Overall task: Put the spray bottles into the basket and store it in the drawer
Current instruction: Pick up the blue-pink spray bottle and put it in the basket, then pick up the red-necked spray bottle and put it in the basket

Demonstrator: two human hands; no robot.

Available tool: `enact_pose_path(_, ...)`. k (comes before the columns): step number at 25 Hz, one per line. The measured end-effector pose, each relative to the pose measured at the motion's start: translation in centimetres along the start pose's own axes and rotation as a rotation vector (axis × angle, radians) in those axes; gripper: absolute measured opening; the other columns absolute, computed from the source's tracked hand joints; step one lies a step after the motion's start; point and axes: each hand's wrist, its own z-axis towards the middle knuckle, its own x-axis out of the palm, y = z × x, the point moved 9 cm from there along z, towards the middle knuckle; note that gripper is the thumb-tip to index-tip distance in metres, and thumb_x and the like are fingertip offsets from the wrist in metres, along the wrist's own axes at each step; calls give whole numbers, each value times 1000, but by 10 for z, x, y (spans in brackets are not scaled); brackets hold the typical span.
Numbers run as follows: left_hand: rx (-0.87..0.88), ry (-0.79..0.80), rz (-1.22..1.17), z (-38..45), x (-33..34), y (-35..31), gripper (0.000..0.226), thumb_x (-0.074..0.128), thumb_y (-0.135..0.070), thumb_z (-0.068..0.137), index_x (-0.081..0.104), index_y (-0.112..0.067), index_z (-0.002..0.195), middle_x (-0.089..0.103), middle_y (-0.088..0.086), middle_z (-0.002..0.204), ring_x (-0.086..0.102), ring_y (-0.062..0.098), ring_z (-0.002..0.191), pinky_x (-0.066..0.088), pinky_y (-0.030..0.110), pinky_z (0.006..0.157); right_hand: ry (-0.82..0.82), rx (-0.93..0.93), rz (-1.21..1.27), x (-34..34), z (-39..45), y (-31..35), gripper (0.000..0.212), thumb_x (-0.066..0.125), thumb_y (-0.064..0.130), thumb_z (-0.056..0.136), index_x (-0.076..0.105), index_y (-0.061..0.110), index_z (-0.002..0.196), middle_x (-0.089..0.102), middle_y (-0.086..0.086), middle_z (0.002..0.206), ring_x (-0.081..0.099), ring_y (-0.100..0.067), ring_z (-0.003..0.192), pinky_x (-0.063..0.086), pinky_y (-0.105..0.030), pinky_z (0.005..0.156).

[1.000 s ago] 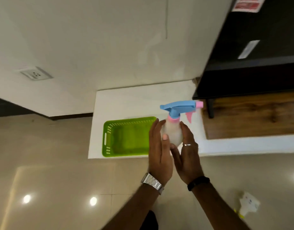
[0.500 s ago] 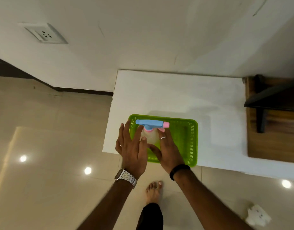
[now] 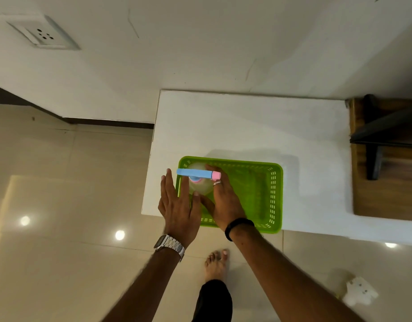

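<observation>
Both hands reach forward: the left hand (image 3: 178, 205) flat, fingers spread, the right hand (image 3: 223, 203) cupping the clear spray bottle (image 3: 199, 182), blue-headed, pink-tipped, standing between them inside the green basket (image 3: 267, 196).

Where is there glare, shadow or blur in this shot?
Head view: round glare spots on the glossy floor; a soft shadow on the white counter behind the basket; both forearms smear with motion blur low in the frame; the bottle body is pale and hard to read, between the left hand and right hand; wide-angle lens bends the wall edges.
</observation>
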Motion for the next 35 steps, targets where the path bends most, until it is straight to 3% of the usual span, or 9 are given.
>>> enact_pose_path(3,23,-30,-33,-10,-14,-4,65,28,-42,96,26,-22,157,7,4,170,5,24,158,17,49,120,12,71,11,-13,-13,-6,85,69,33,95,21,10,161,24,-12,167,34,-27,152,38,-33,118)
enact_pose_path(5,47,-142,-96,-18,-38,0,57,41,-30,94,44,-12,148,31,13,163,28,32,151,26,51,117,4,80,17,-28,-34,-6,80,63,32,99,19,9,162,20,-12,170,25,-24,156,33,-33,122)
enact_pose_path(8,94,-305,-160,-34,-71,9,37,51,-24,88,62,-8,120,62,13,126,58,37,117,43,53,101,-131,-27,-30,-66,-80,-8,68,56,32,103,30,5,159,32,-13,166,28,-24,155,32,-36,123)
enact_pose_path(12,443,-168,-6,-83,-57,-30,26,53,-30,94,62,-13,111,63,1,109,60,28,103,45,43,94,-261,-78,-273,-93,-154,-34,65,45,40,103,30,12,160,30,-9,168,24,-23,157,23,-46,123)
enact_pose_path(17,842,341,251,-190,79,-109,45,51,-34,95,54,-20,137,52,-2,148,46,16,138,31,28,113,-214,172,-356,-106,-256,-124,70,43,45,101,28,14,161,22,-12,171,22,-27,157,24,-53,120)
enact_pose_path(23,689,756,646,-283,258,-150,76,26,-53,85,36,-18,152,30,4,164,30,24,151,29,39,119,-113,607,-255,-124,-431,-286,70,54,45,92,44,13,154,39,-13,163,40,-30,150,43,-57,110)
enact_pose_path(26,734,825,708,-344,340,-199,63,44,-43,96,32,-22,154,26,3,165,25,22,152,29,41,119,-120,823,-187,-141,-535,-373,69,55,48,92,50,13,151,46,-13,159,48,-31,145,45,-57,106)
enact_pose_path(30,886,879,687,-435,444,-283,58,50,-38,96,43,-15,148,40,7,158,38,27,146,33,40,115,-241,1024,-86,-165,-654,-474,70,20,48,100,22,17,163,20,-9,171,19,-25,158,21,-52,120)
enact_pose_path(35,1024,954,721,-552,582,-368,53,52,-34,99,44,-13,147,42,7,157,39,28,145,34,40,115,-451,1228,130,-180,-769,-586,68,28,49,106,13,18,164,13,-4,172,10,-19,159,13,-48,123)
